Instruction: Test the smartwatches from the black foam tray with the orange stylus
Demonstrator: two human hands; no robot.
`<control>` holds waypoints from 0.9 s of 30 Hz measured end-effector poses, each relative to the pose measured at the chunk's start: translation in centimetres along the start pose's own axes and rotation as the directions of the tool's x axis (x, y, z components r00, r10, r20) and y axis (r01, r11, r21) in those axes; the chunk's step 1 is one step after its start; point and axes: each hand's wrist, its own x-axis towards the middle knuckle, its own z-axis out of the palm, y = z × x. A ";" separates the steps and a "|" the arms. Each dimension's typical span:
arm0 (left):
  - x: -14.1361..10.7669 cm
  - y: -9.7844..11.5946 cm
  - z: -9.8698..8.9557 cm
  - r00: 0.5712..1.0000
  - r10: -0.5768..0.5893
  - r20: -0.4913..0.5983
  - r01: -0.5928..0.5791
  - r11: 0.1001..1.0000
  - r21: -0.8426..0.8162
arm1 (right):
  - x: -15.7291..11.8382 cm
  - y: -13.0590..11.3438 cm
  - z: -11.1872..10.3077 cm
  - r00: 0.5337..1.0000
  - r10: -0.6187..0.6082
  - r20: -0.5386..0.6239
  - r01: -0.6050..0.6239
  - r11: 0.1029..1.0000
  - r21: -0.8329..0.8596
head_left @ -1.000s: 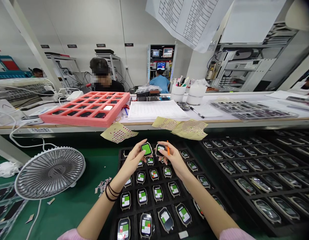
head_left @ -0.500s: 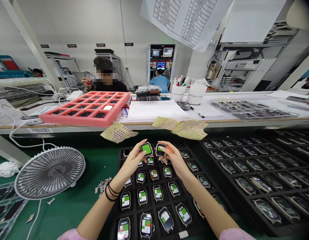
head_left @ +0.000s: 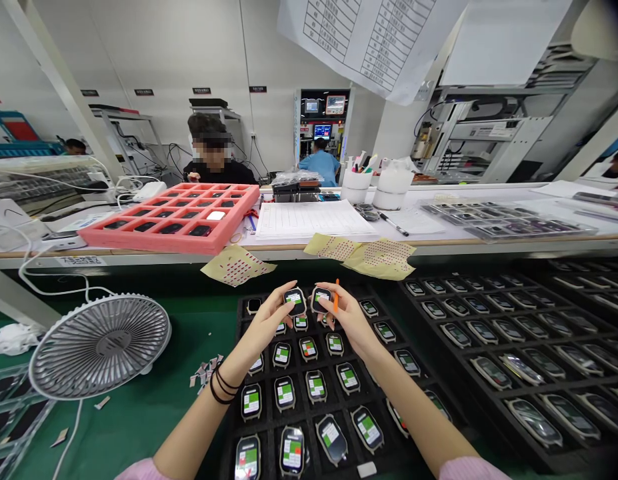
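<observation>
Green worktop (head_left: 189, 323) underlies a black tray (head_left: 299, 415). Near the tray's far edge, your left hand (head_left: 271, 315) grips one lit watch (head_left: 295, 298), your right hand (head_left: 347, 311) a second watch (head_left: 319, 296); beyond the tray's left edge stands a fan (head_left: 116, 343).

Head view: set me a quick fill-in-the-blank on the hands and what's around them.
The left hand and right hand together hold ____ watches.
The stick at the right hand is ____.
The bands on the left wrist are ____.
The tabletop under the fan is ____.

Missing words: two; orange; black; green.
</observation>
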 end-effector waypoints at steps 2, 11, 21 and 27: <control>0.0 0.1 0.1 1.000 0.009 0.001 -0.009 1.000 0.008 | 0.0 0.1 0.0 1.000 0.003 0.001 -0.003 1.000 -0.001; -0.2 0.5 0.3 1.000 0.008 0.029 -0.009 1.000 0.025 | 0.0 0.1 0.1 1.000 0.009 0.014 -0.010 1.000 0.027; 0.1 0.0 0.3 0.999 0.045 0.018 -0.046 0.998 0.044 | 0.0 0.2 0.1 0.999 -0.001 0.038 0.001 1.000 0.017; 0.0 0.2 0.4 0.999 0.029 0.040 -0.031 0.998 0.056 | 0.4 0.9 -0.1 0.998 -0.015 0.057 0.015 1.000 0.001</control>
